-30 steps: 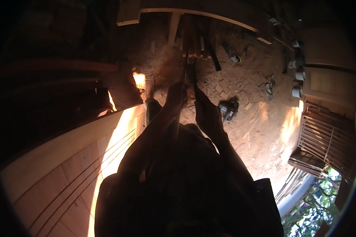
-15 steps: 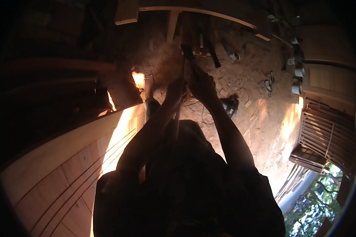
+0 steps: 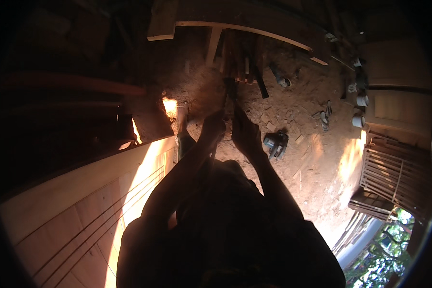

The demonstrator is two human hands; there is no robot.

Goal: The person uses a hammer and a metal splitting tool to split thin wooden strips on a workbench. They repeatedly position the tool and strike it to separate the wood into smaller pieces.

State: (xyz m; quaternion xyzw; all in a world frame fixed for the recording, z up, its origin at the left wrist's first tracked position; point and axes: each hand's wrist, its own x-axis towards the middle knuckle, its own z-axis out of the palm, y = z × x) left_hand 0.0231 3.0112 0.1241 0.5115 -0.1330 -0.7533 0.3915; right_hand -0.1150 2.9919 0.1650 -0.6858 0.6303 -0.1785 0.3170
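My two hands are raised together in front of me, dark against the sandy ground. My left hand (image 3: 211, 127) is closed around a thin dark strip (image 3: 224, 98) that runs from the wood pile down past my wrist. Just to its right, my right hand (image 3: 245, 134) grips the same strip a little lower. In this backlight I cannot make out what the strip is made of. A dark handheld power tool (image 3: 276, 143) lies on the ground right of my right hand.
A large pale wooden panel (image 3: 81, 206) with routed grooves lies at my left, lit by a strip of sun. Stacked wood pieces (image 3: 240, 57) and a long board (image 3: 245, 30) lie ahead. Sandals (image 3: 325, 117), white cups (image 3: 360, 110) and a slatted frame (image 3: 393, 177) sit to the right.
Both hands went up and away toward the wood pile half a second ago, then came back down toward me, still holding the strip.
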